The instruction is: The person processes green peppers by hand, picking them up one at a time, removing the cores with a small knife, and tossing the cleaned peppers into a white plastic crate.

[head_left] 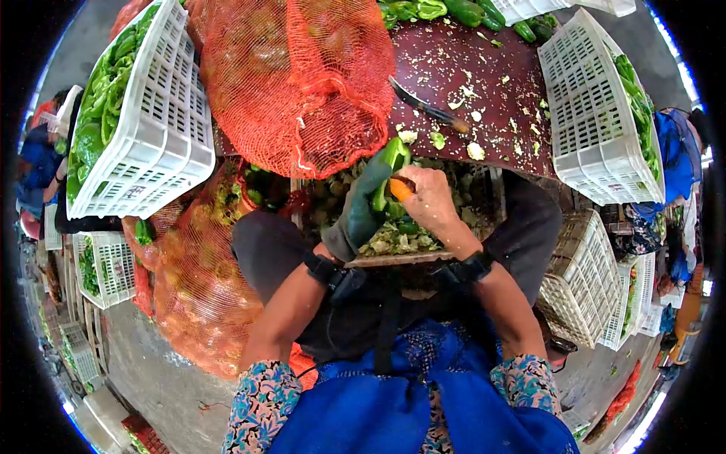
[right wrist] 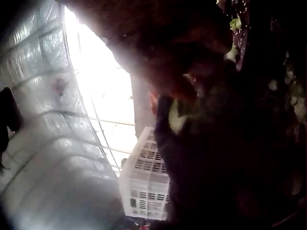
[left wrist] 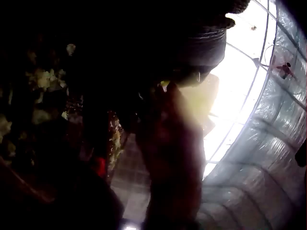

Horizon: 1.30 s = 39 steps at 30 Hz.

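My left hand (head_left: 361,204), in a dark grey-green glove, grips a green pepper (head_left: 395,153) upright over a tray of scraps (head_left: 408,259). Bare and curled, my right hand (head_left: 432,203) holds a small tool with an orange part (head_left: 401,188) right against the pepper's side; its working end is hidden. Both wrist views are very dark. In the left one, the right hand (left wrist: 172,143) shows as a silhouette near a pale, blurred patch of pepper. Fingers (right wrist: 184,88) of the right hand overlap the pepper in the right wrist view.
A curved knife (head_left: 427,106) lies on the dark red board (head_left: 507,83) among pale scraps. Red mesh sacks (head_left: 302,91) stand ahead and to the left. White crates of green peppers (head_left: 162,129) flank the board, one more crate (head_left: 605,113) at right. Whole peppers (head_left: 465,11) line the far edge.
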Motion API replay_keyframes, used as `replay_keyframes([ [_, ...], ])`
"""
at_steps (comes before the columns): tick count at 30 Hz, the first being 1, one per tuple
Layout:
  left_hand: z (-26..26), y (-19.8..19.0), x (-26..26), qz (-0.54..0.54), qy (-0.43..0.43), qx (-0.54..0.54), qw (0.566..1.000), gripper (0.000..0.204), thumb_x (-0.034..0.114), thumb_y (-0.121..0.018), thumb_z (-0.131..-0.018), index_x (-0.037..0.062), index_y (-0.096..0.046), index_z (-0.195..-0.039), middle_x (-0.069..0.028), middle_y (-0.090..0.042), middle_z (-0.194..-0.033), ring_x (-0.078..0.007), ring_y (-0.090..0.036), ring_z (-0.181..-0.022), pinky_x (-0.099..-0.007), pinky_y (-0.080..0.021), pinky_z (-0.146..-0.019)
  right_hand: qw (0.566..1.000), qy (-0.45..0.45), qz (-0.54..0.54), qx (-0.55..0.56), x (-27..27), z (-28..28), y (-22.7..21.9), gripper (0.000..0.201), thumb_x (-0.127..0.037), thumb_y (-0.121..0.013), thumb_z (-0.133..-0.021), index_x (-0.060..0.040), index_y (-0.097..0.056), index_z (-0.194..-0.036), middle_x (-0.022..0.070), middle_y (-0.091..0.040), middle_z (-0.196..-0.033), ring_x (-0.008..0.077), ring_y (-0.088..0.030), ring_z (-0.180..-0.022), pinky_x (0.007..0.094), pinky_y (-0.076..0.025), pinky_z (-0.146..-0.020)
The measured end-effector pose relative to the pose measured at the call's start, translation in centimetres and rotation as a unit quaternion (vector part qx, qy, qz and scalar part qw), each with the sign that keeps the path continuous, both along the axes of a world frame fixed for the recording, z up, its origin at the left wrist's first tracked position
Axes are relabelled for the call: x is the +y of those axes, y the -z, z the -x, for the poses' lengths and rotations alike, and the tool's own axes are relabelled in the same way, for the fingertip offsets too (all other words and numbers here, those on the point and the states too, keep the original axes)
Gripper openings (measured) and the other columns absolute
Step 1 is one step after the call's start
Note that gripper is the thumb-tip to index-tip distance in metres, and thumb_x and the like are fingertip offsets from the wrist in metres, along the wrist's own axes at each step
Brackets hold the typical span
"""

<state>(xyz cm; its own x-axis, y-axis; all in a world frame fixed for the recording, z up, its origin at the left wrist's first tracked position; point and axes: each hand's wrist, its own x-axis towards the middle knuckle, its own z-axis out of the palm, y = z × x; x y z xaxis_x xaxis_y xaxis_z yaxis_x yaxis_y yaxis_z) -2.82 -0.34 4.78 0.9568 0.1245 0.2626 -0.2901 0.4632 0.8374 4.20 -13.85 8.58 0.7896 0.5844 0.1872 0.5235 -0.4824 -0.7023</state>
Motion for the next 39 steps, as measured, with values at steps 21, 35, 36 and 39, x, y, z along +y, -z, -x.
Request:
replay_keyframes([
  [21,-0.1,-2.7,0.5,0.439,0.232,0.202,0.844,0.057,0.048,-0.047,-0.097,0.0056,-0.051,-0.134,-0.018,-0.062,-0.122,-0.0311,-0.066,-0.096,-0.0423,-0.056,-0.079,0.887,0.094,-0.19,0.411,-6.5,-4.1,-4.2,0.009,-0.009,-0.062,-0.09,-0.0079,-0.069,-0.087,-0.0059,-0.054,-0.061,0.0002,-0.047,-0.052,0.0164,-0.031,-0.042],
  [35,-1.0,-0.7,-1.2,-0.143,-0.118,0.15,0.971,0.055,0.036,-0.046,-0.101,-0.002,-0.039,-0.141,-0.0109,-0.051,-0.127,-0.0168,-0.051,-0.111,-0.0298,-0.042,-0.097,0.971,0.016,-0.193,0.14,0.1,2.3,3.1,0.016,-0.004,-0.059,-0.092,0.0018,-0.059,-0.107,0.0003,-0.059,-0.086,0.011,-0.056,-0.076,0.0256,-0.047,-0.069],
  [36,-0.9,-0.2,-1.2,-0.158,-0.138,0.16,0.964,0.053,0.034,-0.046,-0.102,-0.0014,-0.039,-0.141,-0.011,-0.052,-0.126,-0.0166,-0.051,-0.111,-0.0299,-0.041,-0.098,0.957,0.012,-0.214,0.193,0.0,2.3,2.6,0.015,-0.005,-0.059,-0.093,0.0013,-0.059,-0.106,-0.0004,-0.058,-0.086,0.0102,-0.055,-0.076,0.0256,-0.046,-0.069],
  [39,-1.2,0.9,-1.6,-0.026,-0.158,0.157,0.975,0.04,0.028,-0.048,-0.101,0.0022,-0.048,-0.132,-0.0094,-0.055,-0.12,-0.0152,-0.054,-0.106,-0.0291,-0.045,-0.092,0.915,0.005,-0.255,0.313,-0.2,2.1,1.1,0.011,-0.008,-0.056,-0.095,-0.0009,-0.06,-0.103,-0.0022,-0.057,-0.085,0.0081,-0.051,-0.077,0.0256,-0.045,-0.07],
])
